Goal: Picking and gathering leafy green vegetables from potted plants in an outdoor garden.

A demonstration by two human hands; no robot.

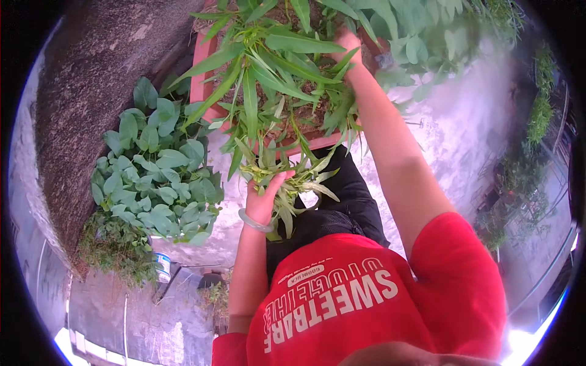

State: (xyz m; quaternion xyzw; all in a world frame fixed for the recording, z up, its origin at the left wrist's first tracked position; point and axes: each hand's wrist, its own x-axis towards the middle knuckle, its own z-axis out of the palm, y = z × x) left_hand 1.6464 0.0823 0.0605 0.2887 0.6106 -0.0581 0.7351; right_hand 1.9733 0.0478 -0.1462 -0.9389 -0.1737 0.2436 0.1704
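Note:
My left hand (264,196) is closed around a bunch of cut leafy stems (293,192), held in front of my waist. The bunch has narrow, pale green leaves, and some hang below the hand. Farther off, my right hand (346,45) reaches among long-leaved green plants (274,68) at the right side of a reddish planter box (201,68). Leaves cover its fingertips, so I cannot tell whether it grips a stem. Brown soil (306,114) shows between the plants.
A broad-leaved plant (160,169) grows left of the planter, beside a rough stone wall (78,91). A white and blue bucket (162,267) stands below it. More foliage (412,36) spreads at the upper right, over a pale concrete floor (458,123).

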